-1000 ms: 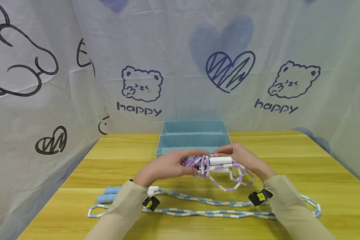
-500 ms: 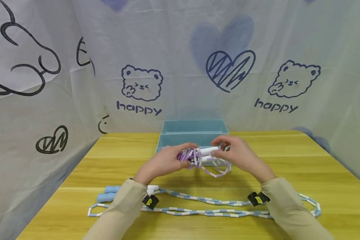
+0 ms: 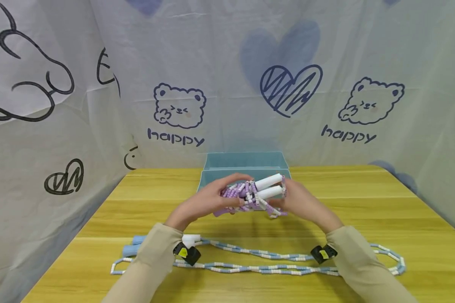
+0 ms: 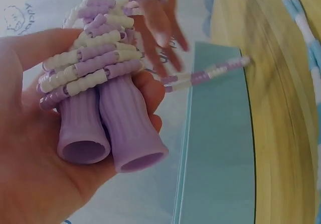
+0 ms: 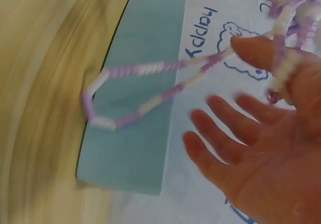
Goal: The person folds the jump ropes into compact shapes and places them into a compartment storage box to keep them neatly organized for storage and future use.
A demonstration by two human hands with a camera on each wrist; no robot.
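Observation:
My left hand (image 3: 206,202) grips a purple-and-white beaded jump rope (image 3: 235,191), its cord wound round the two handles. In the left wrist view the purple handle ends (image 4: 133,128) lie side by side across the palm, under wraps of beads (image 4: 95,61). White handle parts (image 3: 269,182) stick out to the right in the head view. My right hand (image 3: 301,202) is beside them, its fingers spread in the right wrist view, with beaded strands against the thumb side. A loose loop (image 5: 150,68) hangs out from the bundle there.
A blue-and-white beaded rope (image 3: 250,251) lies lengthwise along the near table, its blue handles (image 3: 130,251) at the left, partly behind my left sleeve. Behind the hands stands a light blue bin (image 3: 246,160) near the patterned cloth backdrop (image 3: 227,84).
The left hand has tilted the bundle so its white handle parts point up and right. My right hand has moved from above the white ends to their right side, beside the strands.

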